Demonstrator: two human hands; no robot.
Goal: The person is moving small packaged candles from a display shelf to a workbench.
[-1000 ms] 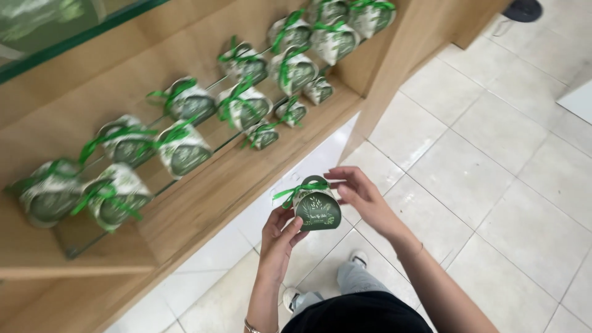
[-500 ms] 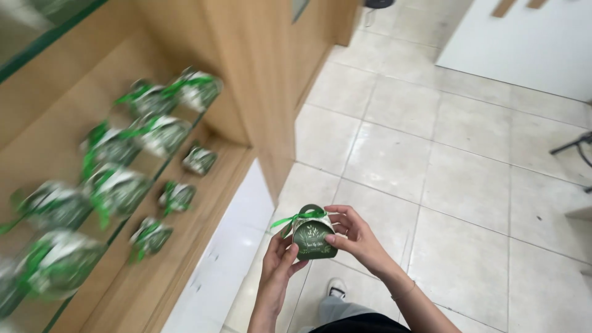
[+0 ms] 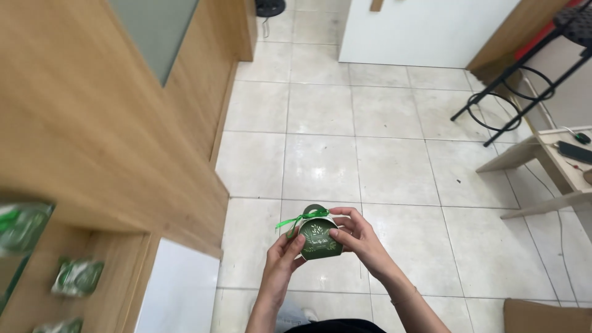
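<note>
- Small dark-green card gift box with pale leaf print and bright green ribbon bow (image 3: 319, 237): held in the air over the tiled floor, about chest height, resting on no surface. Upright, printed face to the camera.
- Left hand (image 3: 285, 256): fingers curled up the box's left side and under its base, thumb near the bow. Closed on the box.
- Right hand (image 3: 356, 237): wrapped round the box's right side, fingertips pressed on the front face. Also closed on the box.
- Step in hand, by judgement: box carried or checked btwn both hands, away from the shelf. Any next handling needs a light grip; thin card and bow look easy to crush.
- Pale square-tiled floor (image 3: 382, 166): runs under and beyond the hands.
- Light wooden shelf unit (image 3: 92, 123): left of frame. More green-wrapped boxes (image 3: 77, 276) sit near its lower front edge, blurred.
- Far right: black metal stool frame (image 3: 499, 98) and wooden table corner (image 3: 555, 163) w/ a dark flat device, too small to tell.
</note>
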